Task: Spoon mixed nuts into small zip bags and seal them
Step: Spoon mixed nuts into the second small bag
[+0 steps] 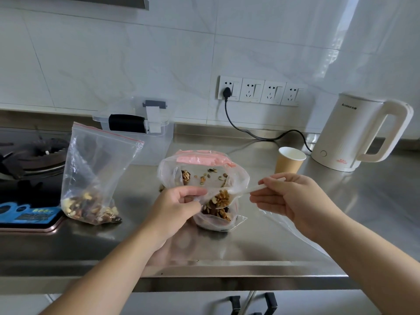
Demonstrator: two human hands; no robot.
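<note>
My left hand (179, 202) pinches the rim of a small clear zip bag (218, 220) that stands on the steel counter, partly filled with mixed nuts. My right hand (288, 198) holds a clear plastic spoon (241, 192) by its handle; the bowl, loaded with walnut pieces, sits at the small bag's mouth. Behind it a larger open bag with a pink strip (202, 163) holds scattered nuts. To the left stands another zip bag with a red seal line (95, 173), nuts at its bottom.
A paper cup (289, 163) stands behind my right hand, a white kettle (356, 135) at the back right with its black cord (250, 133) running to the wall sockets. A clear lidded box (136, 123) is at the back, a gas stove (29, 155) at left. The counter edge (204, 273) is near me.
</note>
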